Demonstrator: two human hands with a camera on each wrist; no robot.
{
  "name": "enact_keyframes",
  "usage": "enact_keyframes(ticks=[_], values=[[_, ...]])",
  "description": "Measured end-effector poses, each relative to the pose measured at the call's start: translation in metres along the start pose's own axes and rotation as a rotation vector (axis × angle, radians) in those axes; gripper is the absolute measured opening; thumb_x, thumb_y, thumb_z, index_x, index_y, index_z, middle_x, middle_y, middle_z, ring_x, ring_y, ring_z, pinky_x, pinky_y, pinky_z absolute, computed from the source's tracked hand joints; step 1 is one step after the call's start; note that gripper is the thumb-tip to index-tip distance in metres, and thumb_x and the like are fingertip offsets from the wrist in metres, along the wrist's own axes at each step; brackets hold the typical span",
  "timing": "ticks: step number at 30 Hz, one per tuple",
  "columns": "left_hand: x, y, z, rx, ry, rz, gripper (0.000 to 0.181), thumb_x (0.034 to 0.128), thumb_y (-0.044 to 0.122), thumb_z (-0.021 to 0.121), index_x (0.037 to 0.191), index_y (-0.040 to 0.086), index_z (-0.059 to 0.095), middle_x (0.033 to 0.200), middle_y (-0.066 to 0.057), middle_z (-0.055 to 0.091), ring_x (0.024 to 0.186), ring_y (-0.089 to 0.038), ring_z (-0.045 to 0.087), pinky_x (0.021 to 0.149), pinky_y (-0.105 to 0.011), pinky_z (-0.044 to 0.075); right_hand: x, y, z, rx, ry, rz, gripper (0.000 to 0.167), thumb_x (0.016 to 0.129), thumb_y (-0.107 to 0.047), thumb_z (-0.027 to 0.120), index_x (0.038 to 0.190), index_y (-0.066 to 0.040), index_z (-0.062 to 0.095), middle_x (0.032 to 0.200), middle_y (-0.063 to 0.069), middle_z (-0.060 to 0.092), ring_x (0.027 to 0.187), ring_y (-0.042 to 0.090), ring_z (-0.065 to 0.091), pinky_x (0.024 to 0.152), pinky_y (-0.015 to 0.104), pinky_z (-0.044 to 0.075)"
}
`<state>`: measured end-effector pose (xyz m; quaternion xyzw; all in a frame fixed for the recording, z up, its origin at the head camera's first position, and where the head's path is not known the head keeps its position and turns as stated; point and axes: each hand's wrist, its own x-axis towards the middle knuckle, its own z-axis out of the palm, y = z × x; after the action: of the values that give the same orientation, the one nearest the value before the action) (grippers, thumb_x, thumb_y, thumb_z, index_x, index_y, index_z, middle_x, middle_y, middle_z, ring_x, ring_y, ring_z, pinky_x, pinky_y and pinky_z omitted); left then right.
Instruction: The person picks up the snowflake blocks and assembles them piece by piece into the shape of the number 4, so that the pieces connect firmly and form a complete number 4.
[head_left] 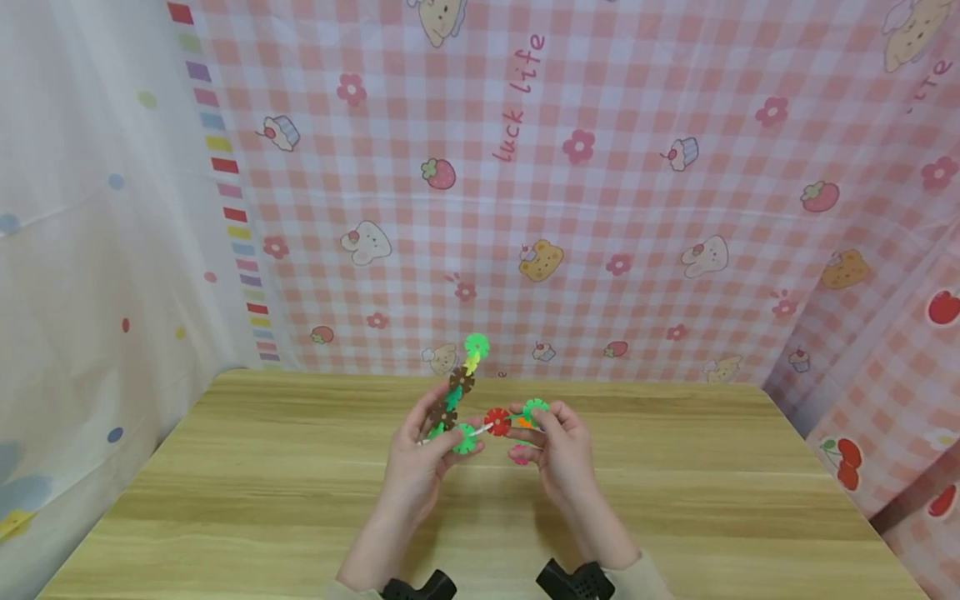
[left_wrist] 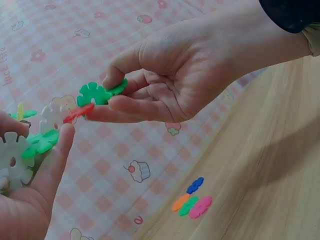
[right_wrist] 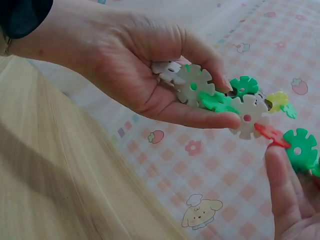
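A chain of notched plastic snowflake discs runs between both hands, held above the table. My left hand (head_left: 412,458) grips its left part, pinching a green disc (head_left: 465,439) under the thumb. From there brown discs (head_left: 462,381), a yellow one (head_left: 472,363) and a bright green end disc (head_left: 477,346) rise past the fingers. Between the hands a white disc (right_wrist: 247,117) joins a red disc (head_left: 497,422). My right hand (head_left: 566,454) pinches a green disc (head_left: 536,411) at the right end, beside another green disc (left_wrist: 92,94). Palm and fingers hide part of the chain.
Loose blue (left_wrist: 195,185), orange (left_wrist: 181,202), green (left_wrist: 189,205) and pink discs (left_wrist: 201,207) lie together on the wooden table (head_left: 262,475), partly behind the right hand in the head view. A pink checked cloth (head_left: 585,200) hangs behind the table.
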<state>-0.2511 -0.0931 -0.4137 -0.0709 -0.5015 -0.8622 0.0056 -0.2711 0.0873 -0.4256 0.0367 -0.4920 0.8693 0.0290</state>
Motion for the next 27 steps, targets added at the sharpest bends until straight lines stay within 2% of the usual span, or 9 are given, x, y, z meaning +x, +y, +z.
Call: enact_keyframes(ticks=[3, 7, 11, 14, 17, 23, 27], values=[[-0.0002, -0.0001, 0.0006, 0.012, -0.009, -0.002, 0.060, 0.0858, -0.014, 0.054, 0.141, 0.008, 0.045, 0.140, -0.016, 0.042, 0.106, -0.034, 0.063, 0.080, -0.042, 0.055, 0.0010, 0.0004, -0.0021, 0.038, -0.029, -0.010, 0.022, 0.098, -0.001, 0.046, 0.078, -0.008, 0.047, 0.091, 0.009, 0.070, 0.071, 0.018, 0.068, 0.051, 0.027, 0.054], [-0.0008, 0.0000, 0.0017, 0.042, -0.012, -0.006, 0.061, 0.0844, -0.015, 0.054, 0.141, 0.006, 0.045, 0.139, -0.018, 0.041, 0.109, -0.040, 0.060, 0.079, -0.041, 0.055, 0.0024, 0.0005, -0.0037, 0.023, -0.035, -0.050, 0.022, 0.097, 0.001, 0.047, 0.077, -0.008, 0.049, 0.087, 0.008, 0.068, 0.073, 0.015, 0.064, 0.057, 0.025, 0.054], [-0.0016, 0.0002, 0.0020, 0.062, 0.003, -0.013, 0.062, 0.0830, -0.016, 0.054, 0.141, 0.005, 0.045, 0.139, -0.020, 0.041, 0.104, -0.033, 0.064, 0.079, -0.039, 0.055, 0.0031, 0.0012, -0.0038, -0.011, -0.028, -0.085, 0.021, 0.096, 0.002, 0.050, 0.077, -0.007, 0.049, 0.086, 0.012, 0.067, 0.076, 0.016, 0.065, 0.063, 0.025, 0.055], [-0.0025, 0.0006, 0.0021, 0.065, 0.017, -0.013, 0.063, 0.0823, -0.017, 0.054, 0.141, 0.005, 0.045, 0.139, -0.020, 0.041, 0.098, -0.027, 0.067, 0.079, -0.038, 0.056, 0.0031, 0.0022, -0.0031, -0.024, -0.025, -0.094, 0.020, 0.096, 0.003, 0.050, 0.077, -0.005, 0.050, 0.087, 0.014, 0.067, 0.078, 0.017, 0.066, 0.064, 0.026, 0.055], [-0.0031, 0.0003, 0.0025, 0.065, 0.021, -0.007, 0.063, 0.0818, -0.018, 0.053, 0.140, 0.003, 0.045, 0.138, -0.021, 0.042, 0.097, -0.027, 0.067, 0.079, -0.038, 0.056, 0.0031, 0.0031, -0.0029, -0.033, -0.023, -0.098, 0.020, 0.096, 0.003, 0.049, 0.078, -0.005, 0.051, 0.086, 0.011, 0.067, 0.076, 0.015, 0.065, 0.063, 0.024, 0.054], [-0.0018, -0.0023, 0.0042, 0.064, 0.017, -0.005, 0.063, 0.0819, -0.017, 0.054, 0.140, 0.005, 0.047, 0.137, -0.018, 0.045, 0.102, -0.034, 0.065, 0.081, -0.041, 0.055, 0.0032, 0.0042, -0.0028, -0.030, -0.001, -0.107, 0.021, 0.096, 0.003, 0.048, 0.077, -0.006, 0.050, 0.084, 0.006, 0.066, 0.070, 0.013, 0.056, 0.062, 0.019, 0.047], [-0.0021, -0.0031, 0.0045, 0.059, 0.040, -0.005, 0.062, 0.0819, -0.017, 0.054, 0.139, 0.006, 0.048, 0.137, -0.019, 0.045, 0.106, -0.040, 0.062, 0.080, -0.041, 0.055, 0.0024, 0.0054, -0.0021, -0.001, -0.001, -0.093, 0.019, 0.097, 0.002, 0.049, 0.079, -0.006, 0.052, 0.085, 0.007, 0.066, 0.072, 0.014, 0.056, 0.065, 0.020, 0.049]])
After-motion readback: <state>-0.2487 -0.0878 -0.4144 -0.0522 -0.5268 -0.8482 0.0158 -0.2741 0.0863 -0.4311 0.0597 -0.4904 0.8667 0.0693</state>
